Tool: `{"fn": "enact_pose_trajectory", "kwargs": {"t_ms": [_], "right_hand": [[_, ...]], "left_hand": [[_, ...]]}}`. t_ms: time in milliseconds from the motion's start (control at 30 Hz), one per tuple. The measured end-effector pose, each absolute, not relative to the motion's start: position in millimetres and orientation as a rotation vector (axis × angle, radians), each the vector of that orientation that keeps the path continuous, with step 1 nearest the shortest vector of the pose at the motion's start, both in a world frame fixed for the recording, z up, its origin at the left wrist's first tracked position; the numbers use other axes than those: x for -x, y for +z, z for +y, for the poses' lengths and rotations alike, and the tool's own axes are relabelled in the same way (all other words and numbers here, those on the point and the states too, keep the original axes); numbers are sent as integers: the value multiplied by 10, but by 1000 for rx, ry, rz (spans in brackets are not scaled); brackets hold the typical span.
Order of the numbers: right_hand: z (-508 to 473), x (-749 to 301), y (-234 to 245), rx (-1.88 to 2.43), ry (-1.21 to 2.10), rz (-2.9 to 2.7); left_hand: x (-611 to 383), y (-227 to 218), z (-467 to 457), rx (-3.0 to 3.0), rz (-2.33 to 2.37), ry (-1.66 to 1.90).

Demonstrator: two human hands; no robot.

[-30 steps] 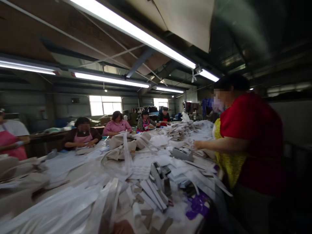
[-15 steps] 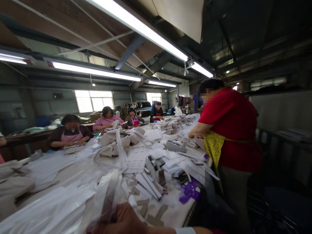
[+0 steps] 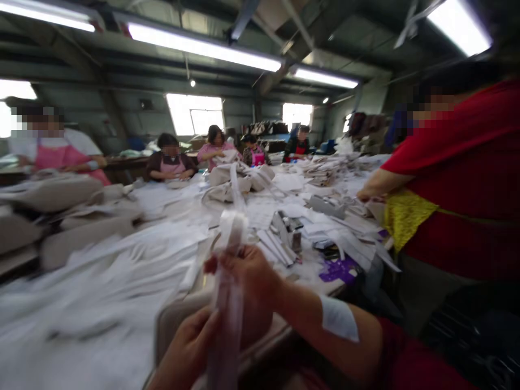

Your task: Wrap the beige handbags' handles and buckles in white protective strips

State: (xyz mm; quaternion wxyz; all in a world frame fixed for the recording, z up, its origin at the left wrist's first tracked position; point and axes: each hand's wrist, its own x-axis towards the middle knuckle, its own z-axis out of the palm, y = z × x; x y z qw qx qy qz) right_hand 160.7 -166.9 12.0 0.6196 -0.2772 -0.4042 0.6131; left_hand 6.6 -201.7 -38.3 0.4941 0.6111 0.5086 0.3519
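Note:
A long, translucent plastic-wrapped strip (image 3: 225, 330) runs upright in front of me, its top end bent over and blurred. My right hand (image 3: 254, 273) closes around its upper part. Lower down, my left hand (image 3: 189, 344) pinches the strip's left edge between thumb and fingers. Behind both hands lies a beige piece with a rounded corner (image 3: 164, 327), partly hidden by them; I cannot tell what kind of item it is. A white patch (image 3: 339, 318) sits on my right forearm.
A metal tape dispenser (image 3: 286, 230) stands beyond my right hand, near purple plastic (image 3: 337, 270). White sheets (image 3: 122, 287) cover the table on the left, with beige bundles (image 3: 87, 233) behind. A co-worker in red (image 3: 463, 179) stands at right; several others sit or stand across the table.
The view has swung left and down. My right hand has risen with the strip, and my left hand now shows, gripping it lower down. A co-worker in a pink apron appears at far left.

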Motion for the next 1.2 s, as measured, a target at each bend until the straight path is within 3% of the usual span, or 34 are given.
{"fn": "enact_pose_trajectory", "kwargs": {"t_ms": [67,333,667,1000,1100,1200], "right_hand": [[-1628,-1641,133,657,1358,-977],[-1716,-1575,-215,692,1413,-1012],[-1541,-1732,42,609,1223,-1066],[-1514,-1837,-12,523,1525,-945],[-1594,-1799,-121,636,1723,-1024],[-1673,-1678,-246,802,1665,-1049]], "left_hand": [[-62,-469,-2013,-1501,1090,738],[-162,-475,-1974,-1381,1001,950],[-31,-643,-1928,-1441,920,723],[-98,-418,-1904,-1436,966,921],[-100,-480,-1926,-1433,1032,971],[-88,-571,-1968,-1440,1075,915]]}}
